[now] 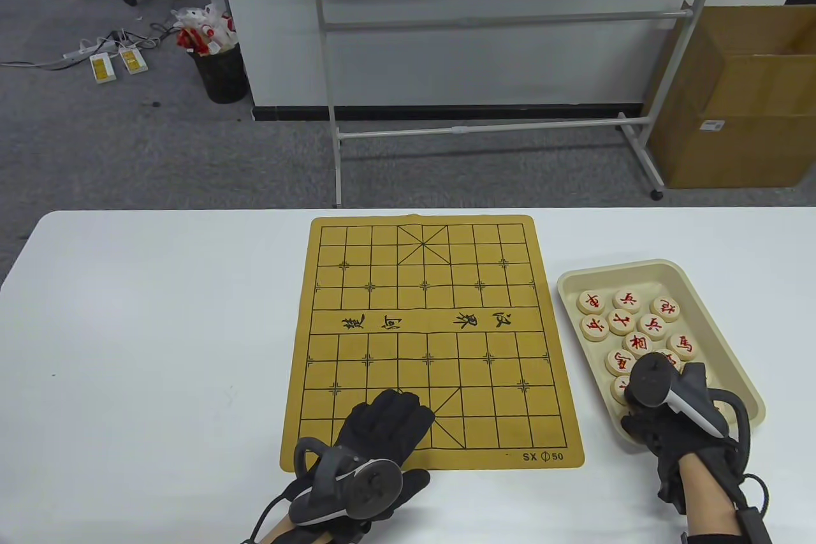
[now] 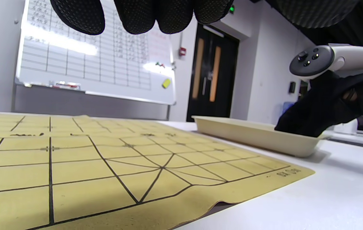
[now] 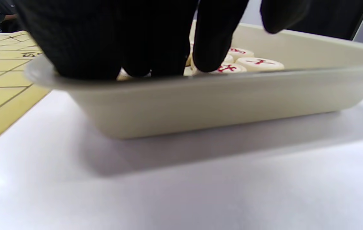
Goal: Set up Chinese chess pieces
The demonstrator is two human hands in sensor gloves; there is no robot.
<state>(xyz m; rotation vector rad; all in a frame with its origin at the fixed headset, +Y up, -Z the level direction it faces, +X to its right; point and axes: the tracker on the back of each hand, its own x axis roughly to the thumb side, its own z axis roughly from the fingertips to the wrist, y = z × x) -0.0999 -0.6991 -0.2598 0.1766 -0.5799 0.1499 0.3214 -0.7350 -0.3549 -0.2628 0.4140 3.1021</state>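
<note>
A yellow Chinese chess board mat (image 1: 433,340) lies on the white table with no pieces on it. A beige tray (image 1: 637,264) to its right holds several round wooden pieces with red characters (image 1: 637,321). My left hand (image 1: 386,419) rests flat, fingers spread, on the mat's near edge; its fingertips (image 2: 136,16) show in the left wrist view. My right hand (image 1: 637,416) reaches into the tray's near end. In the right wrist view its fingers (image 3: 213,38) hang down among the pieces (image 3: 259,63), one fingertip touching a piece. Whether it grips one is hidden.
The tray's wall (image 3: 200,102) stands between the right wrist camera and the pieces. The mat's corner (image 2: 219,204) curls slightly off the table near my left hand. A whiteboard stand (image 1: 484,123) and a cardboard box (image 1: 733,104) stand on the floor beyond the table.
</note>
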